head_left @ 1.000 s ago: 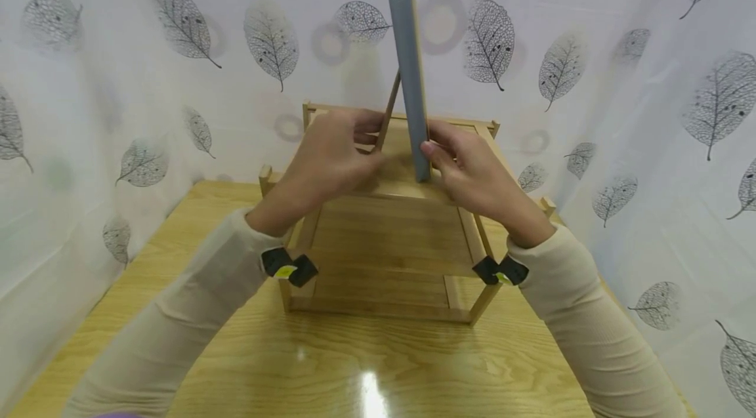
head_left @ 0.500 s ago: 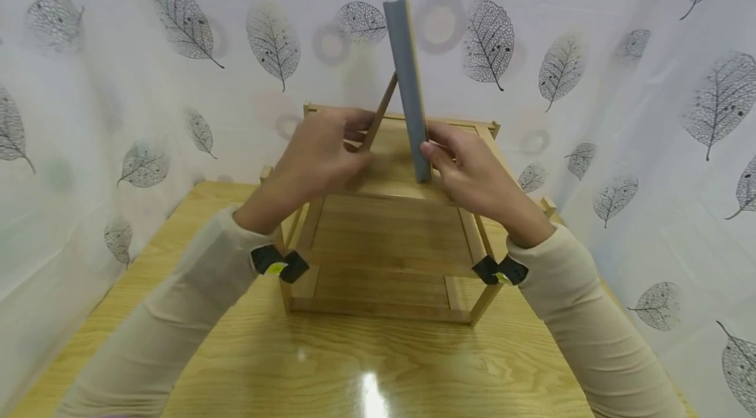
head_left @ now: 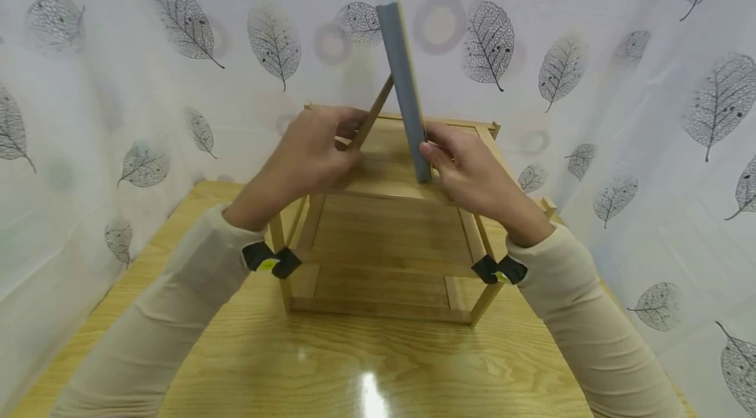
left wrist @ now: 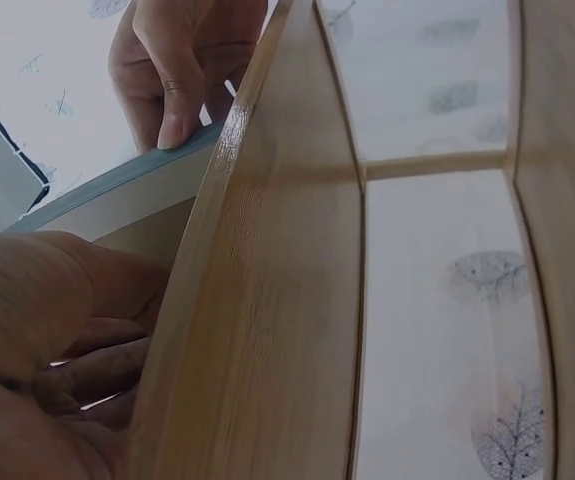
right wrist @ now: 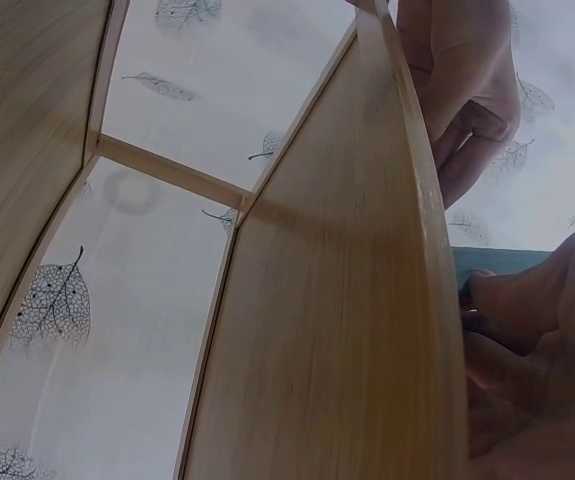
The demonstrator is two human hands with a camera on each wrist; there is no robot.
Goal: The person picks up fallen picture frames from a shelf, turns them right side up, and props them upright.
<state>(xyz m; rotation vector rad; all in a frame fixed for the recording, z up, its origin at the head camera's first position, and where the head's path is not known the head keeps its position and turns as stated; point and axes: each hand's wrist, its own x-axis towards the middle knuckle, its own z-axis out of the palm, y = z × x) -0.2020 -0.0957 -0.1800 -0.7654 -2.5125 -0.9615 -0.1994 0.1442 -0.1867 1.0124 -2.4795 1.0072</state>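
A blue-grey picture frame [head_left: 404, 86], seen edge-on, stands on the top board of a wooden shelf rack [head_left: 392, 228], its upper end tilted left. From its left side a thin brown support leg [head_left: 375, 108] slants down to the left. My left hand [head_left: 304, 152] holds this leg near its lower end, thumb in front and fingers behind. With thumb and fingers, my right hand [head_left: 472, 165] pinches the frame's lower right edge. In the left wrist view, the rack's board [left wrist: 257, 290] hides part of the frame; the right wrist view shows just a sliver of it.
The rack stands on a glossy wood-grain table [head_left: 331, 365], with a lower shelf beneath its top board. Corner posts rise at its sides. Behind and around hangs a pale curtain [head_left: 236, 77] printed with grey leaves.
My left hand has moved left with the support leg, widening its angle from the picture frame. The frame's top has tipped to the left. My right hand has stayed almost still.
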